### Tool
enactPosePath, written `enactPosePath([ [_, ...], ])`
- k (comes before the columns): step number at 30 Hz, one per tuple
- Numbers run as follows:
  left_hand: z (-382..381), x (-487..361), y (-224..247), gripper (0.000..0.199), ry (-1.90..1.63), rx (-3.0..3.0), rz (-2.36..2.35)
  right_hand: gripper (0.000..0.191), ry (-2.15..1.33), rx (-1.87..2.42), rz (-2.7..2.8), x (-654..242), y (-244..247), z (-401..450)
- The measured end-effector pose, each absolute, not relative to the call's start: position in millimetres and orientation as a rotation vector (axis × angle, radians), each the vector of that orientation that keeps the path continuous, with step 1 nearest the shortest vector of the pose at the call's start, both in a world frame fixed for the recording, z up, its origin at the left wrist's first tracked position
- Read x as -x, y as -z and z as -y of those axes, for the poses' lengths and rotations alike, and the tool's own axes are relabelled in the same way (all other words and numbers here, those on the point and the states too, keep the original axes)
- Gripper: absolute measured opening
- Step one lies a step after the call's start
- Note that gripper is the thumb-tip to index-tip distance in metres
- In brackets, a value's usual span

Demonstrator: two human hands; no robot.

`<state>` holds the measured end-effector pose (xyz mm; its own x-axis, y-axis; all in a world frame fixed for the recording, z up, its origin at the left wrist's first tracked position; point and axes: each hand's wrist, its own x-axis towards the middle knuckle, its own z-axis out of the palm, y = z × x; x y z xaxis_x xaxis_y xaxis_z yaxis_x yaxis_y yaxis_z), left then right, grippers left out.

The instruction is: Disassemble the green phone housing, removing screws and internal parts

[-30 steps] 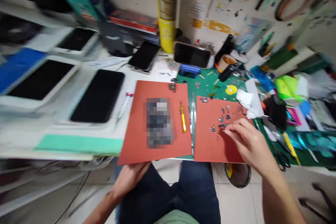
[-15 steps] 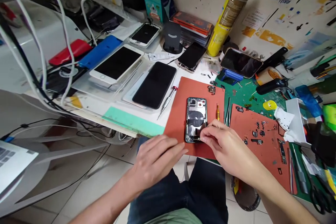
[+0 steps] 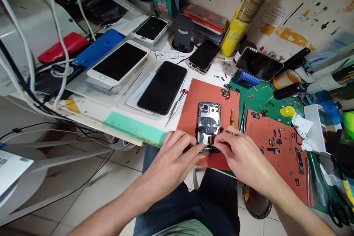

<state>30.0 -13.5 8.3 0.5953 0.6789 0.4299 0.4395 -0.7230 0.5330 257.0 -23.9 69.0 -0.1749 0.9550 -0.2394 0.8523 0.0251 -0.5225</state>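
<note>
An opened phone housing (image 3: 209,120) with its bare inside facing up lies on an orange-red mat (image 3: 190,107). My left hand (image 3: 174,158) reaches over the lower left corner of the housing, fingers extended, with a fingertip at its bottom edge. At the lower right side, thumb and forefinger of my right hand (image 3: 239,149) are pinched together over the housing; whatever sits between them is too small to make out. A gold-handled screwdriver (image 3: 232,118) lies just beyond my right hand, beside dark tweezers (image 3: 242,120).
Small phone parts (image 3: 273,150) are scattered on a second mat (image 3: 257,136) to the right. A silver screwdriver (image 3: 177,107) and a black phone (image 3: 163,87) lie to the left. Behind stand a yellow spray can (image 3: 240,18) and a phone on a blue stand (image 3: 248,78).
My left hand has moved right and up onto the lower edge of the phone housing. My right hand keeps its pinch at the lower right side. The camera view has shifted slightly.
</note>
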Motion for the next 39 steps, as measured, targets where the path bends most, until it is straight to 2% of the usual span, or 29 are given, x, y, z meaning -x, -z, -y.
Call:
enactPosePath([
  [21, 14, -24, -10, 0.024, -0.871, -2.773, -0.684, 0.03, -1.031, 1.811, 2.152, -248, -73, 10],
  [27, 25, -31, -14, 0.023, -0.835, -2.847, -0.768, 0.033, -1.035, 1.78, 2.172, -245, -70, 6],
  [32, 47, -41, -19, 0.031, -0.707, -3.06, -0.95, 0.032, -1.07, 1.855, 2.169, -240, -70, 4],
  [39, 67, -50, -13, 0.037, -0.64, -3.061, -1.072, 0.032, -1.095, 1.954, 2.204, -234, -75, 1],
])
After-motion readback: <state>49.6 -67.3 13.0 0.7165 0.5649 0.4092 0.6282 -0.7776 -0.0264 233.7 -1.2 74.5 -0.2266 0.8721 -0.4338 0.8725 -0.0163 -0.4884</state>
